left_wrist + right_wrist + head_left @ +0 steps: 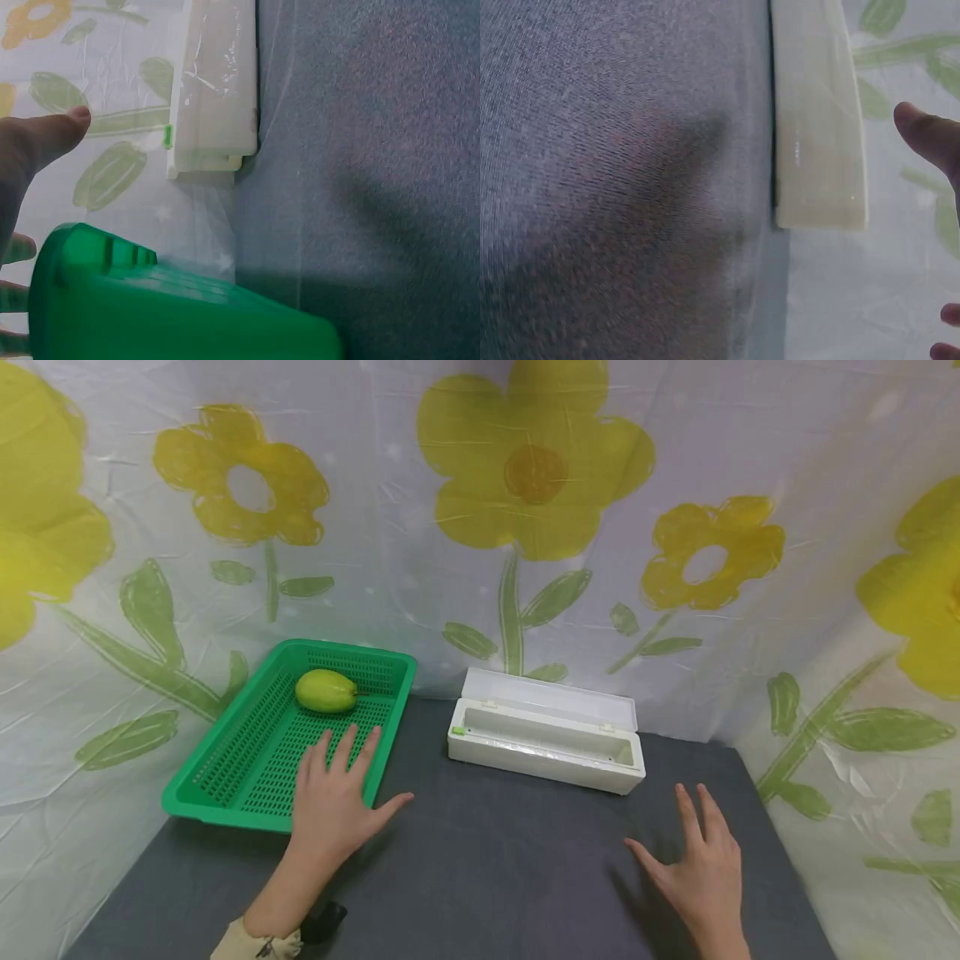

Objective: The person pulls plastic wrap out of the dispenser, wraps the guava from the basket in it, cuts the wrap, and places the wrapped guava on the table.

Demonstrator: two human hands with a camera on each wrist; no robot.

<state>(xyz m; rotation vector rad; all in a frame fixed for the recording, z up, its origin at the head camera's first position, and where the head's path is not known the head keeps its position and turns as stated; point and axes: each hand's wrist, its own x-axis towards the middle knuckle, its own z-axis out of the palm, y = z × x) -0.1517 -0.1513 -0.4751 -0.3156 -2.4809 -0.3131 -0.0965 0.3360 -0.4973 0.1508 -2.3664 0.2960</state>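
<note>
We have both hands free, and the step in hand looks to us like a reach or a pause ahead of a grasp. Our left hand (pixel 333 797), fingers and thumb spread wide and holding nothing, is over the near right part of the green, rectangular, slotted plastic basket (pixel 225 817). We cannot tell whether it touches the rim; in the left wrist view the fingers show right beside it. The yellow-green, oval fruit with a thin stem (pixel 326 691) lies on its side in the far part of that basket, stem toward the right, just beyond our left fingertips.

Our right hand (pixel 701 864), also spread wide with nothing in it, is over the dark grey counter (pixel 510 868), to the right of the long, narrow white box (pixel 540 762) and apart from it. The box's white lid (pixel 551 696) stands open along the far side, and a small bright-green tab (pixel 458 730) sits at the left end.

We judge that taking the fruit calls for a short forward reach with our left hand, clear of the basket wall, then a gentle curl around its rounded, probably smooth body. Our right hand is better placed for the box, should it need steadying.
</note>
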